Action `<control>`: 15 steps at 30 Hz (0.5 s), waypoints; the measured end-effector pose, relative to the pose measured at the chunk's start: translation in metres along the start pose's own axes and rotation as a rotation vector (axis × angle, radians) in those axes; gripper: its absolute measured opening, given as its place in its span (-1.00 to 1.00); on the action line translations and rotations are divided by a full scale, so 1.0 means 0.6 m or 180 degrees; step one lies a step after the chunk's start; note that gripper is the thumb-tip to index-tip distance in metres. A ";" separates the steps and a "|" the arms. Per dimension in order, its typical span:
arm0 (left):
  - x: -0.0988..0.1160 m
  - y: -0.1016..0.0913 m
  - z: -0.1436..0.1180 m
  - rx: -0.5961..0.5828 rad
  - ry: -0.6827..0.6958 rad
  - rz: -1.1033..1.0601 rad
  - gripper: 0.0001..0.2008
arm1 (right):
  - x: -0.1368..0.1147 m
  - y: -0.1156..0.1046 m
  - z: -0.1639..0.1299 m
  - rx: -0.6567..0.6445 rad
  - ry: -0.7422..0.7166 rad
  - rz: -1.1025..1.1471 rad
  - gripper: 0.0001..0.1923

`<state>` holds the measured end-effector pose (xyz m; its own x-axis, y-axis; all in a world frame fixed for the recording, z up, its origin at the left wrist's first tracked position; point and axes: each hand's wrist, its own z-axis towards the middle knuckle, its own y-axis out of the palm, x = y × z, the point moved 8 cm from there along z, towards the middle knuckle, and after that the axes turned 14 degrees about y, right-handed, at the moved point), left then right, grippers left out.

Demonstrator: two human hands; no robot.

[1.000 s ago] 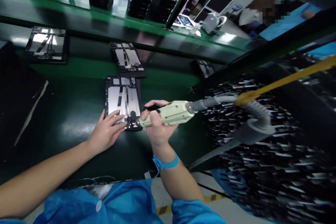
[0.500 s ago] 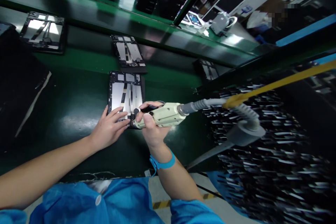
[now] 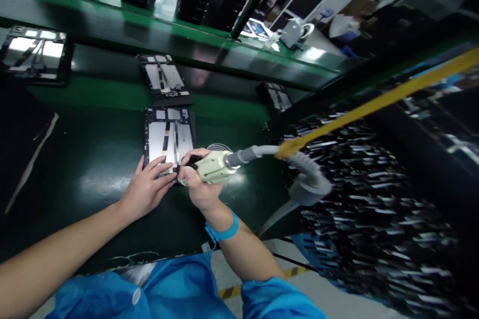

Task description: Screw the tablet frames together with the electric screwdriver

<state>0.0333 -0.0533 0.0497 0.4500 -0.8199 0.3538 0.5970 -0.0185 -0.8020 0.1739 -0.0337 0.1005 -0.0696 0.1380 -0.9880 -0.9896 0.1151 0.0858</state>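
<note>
open tablet [image 3: 155, 142]: black-framed, silver-panelled, lying flat on green surface [image 3: 232, 119] | power driver [image 3: 215, 168]: pale green, corded, slanted, tip hidden near tablet's lower edge

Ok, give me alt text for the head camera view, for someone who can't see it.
A bare right hand grips a pale green corded tool at the near edge of a flat black-framed device with silver panels; the bare left hand rests on that device. Similar devices lie farther back on the glossy green bench.
</note>
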 end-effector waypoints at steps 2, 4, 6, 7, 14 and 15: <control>0.000 0.001 -0.001 -0.0042 0.0007 0.0034 -0.73 | 0.001 0.006 -0.001 -0.0034 0.0095 -0.0002 -0.72; -0.002 0.003 -0.003 -0.0046 0.0014 0.0072 -0.73 | -0.004 0.005 0.001 -0.0026 0.0118 0.0004 -0.73; -0.005 0.004 -0.004 -0.0018 0.0022 0.0106 -0.73 | -0.014 -0.012 0.006 0.0080 0.0065 0.0093 -0.73; -0.005 0.004 -0.004 0.0003 0.0029 0.0119 -0.74 | -0.022 -0.028 0.010 0.0187 0.0002 0.0163 -0.73; -0.004 0.001 -0.004 0.0038 0.0065 0.0137 -0.75 | -0.044 -0.166 0.036 0.1435 -0.0335 -0.0178 -0.85; -0.004 0.001 -0.004 0.0031 0.0068 0.0143 -0.75 | -0.039 -0.172 0.039 0.1459 -0.0291 -0.0280 -0.86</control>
<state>0.0312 -0.0528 0.0473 0.4623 -0.8319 0.3070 0.5828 0.0242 -0.8122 0.2806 -0.0255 0.1176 0.0437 0.1918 -0.9805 -0.8324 0.5497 0.0704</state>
